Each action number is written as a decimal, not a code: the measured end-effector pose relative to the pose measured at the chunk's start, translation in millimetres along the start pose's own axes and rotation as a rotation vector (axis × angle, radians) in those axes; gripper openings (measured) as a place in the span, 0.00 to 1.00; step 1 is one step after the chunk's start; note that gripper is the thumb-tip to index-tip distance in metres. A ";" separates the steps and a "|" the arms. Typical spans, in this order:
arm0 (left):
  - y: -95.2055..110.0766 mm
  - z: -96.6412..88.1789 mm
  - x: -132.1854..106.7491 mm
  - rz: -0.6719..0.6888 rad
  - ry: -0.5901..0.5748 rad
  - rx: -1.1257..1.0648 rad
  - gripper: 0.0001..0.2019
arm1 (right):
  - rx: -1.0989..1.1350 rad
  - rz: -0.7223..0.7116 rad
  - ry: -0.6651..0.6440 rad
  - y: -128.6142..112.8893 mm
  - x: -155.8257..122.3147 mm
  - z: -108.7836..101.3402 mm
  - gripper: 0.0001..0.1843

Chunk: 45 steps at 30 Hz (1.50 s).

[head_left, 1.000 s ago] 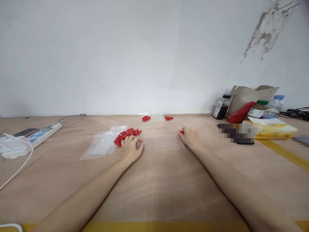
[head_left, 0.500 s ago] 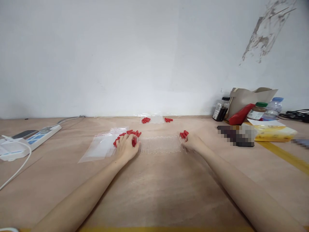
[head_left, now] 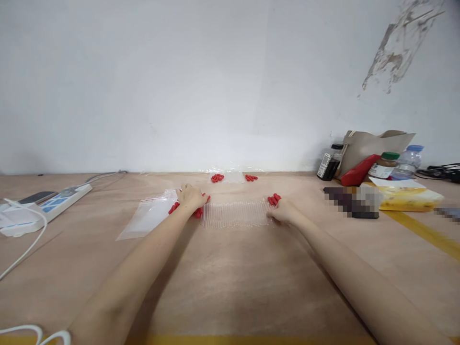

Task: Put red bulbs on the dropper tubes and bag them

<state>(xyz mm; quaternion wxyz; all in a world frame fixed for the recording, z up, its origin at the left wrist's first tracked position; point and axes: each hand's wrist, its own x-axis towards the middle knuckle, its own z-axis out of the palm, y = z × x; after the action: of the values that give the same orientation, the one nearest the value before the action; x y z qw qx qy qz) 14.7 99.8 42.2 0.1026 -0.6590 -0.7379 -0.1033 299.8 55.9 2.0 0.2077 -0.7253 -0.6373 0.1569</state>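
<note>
A row of thin clear plastic tubes (head_left: 235,214) lies side by side on the wooden table. At its right end is my right hand (head_left: 284,212), thumb and fingers drawn together against the last tubes; what sits between the fingertips is hidden. Just behind that hand lies a small group of red capsule-shaped pieces (head_left: 274,199). My left hand (head_left: 190,196) is over a larger pile of red pieces (head_left: 174,207) off the row's left end, fingers spread forward and partly covering the pile. No piece shows in its grasp.
Clear zip bags (head_left: 143,215) lie left of the pile. Two small red groups (head_left: 217,178) and a clear film (head_left: 233,177) are near the wall. A power strip (head_left: 68,203) stands left; bottles (head_left: 328,163), a grey bag (head_left: 373,146) and a yellow pack (head_left: 409,196) stand right.
My left hand has moved forward and slightly right, from the row's left end to over the red pile. My right hand stays at the right end of the tubes.
</note>
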 end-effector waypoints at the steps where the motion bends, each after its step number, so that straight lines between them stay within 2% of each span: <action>1: 1.6 1.5 2.1 -0.002 -0.001 0.014 0.20 | 0.016 0.000 0.000 0.4 0.3 0.4 0.07; 8: 7.7 9.3 5.3 0.032 0.043 0.092 0.18 | 0.086 0.014 -0.017 2.5 1.7 -0.4 0.16; 12: 9.1 14.9 5.2 0.016 0.068 0.082 0.20 | 0.108 0.005 -0.028 0.1 -0.7 -3.9 0.19; 15: 6.5 14.6 7.3 0.007 0.067 0.061 0.17 | 0.121 -0.005 -0.025 -1.4 -1.8 -5.2 0.20; 19: -3.9 4.7 14.5 -0.014 0.061 0.030 0.13 | 0.142 -0.009 -0.023 -0.7 -2.2 -5.1 0.19; 24: -13.9 -1.9 20.4 -0.029 -0.001 0.012 0.15 | 0.177 -0.016 -0.029 -0.4 -4.6 -6.5 0.17; 28: -9.5 5.0 17.6 -0.017 -0.051 0.028 0.20 | 0.195 -0.021 -0.007 -1.9 -6.3 -8.1 0.17; 32: -1.5 9.6 13.6 -0.018 -0.011 0.066 0.22 | 0.221 -0.032 0.015 -1.9 -5.8 -7.3 0.17; 45: 5.6 16.1 11.6 -0.018 0.053 0.003 0.17 | 0.259 -0.087 0.018 -5.2 -7.2 -0.1 0.16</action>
<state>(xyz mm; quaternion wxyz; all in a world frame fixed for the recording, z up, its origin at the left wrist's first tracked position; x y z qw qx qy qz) 18.7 116.1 30.3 0.1220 -0.6493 -0.7409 -0.1204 294.4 49.4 4.4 0.3117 -0.6655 -0.6408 0.2221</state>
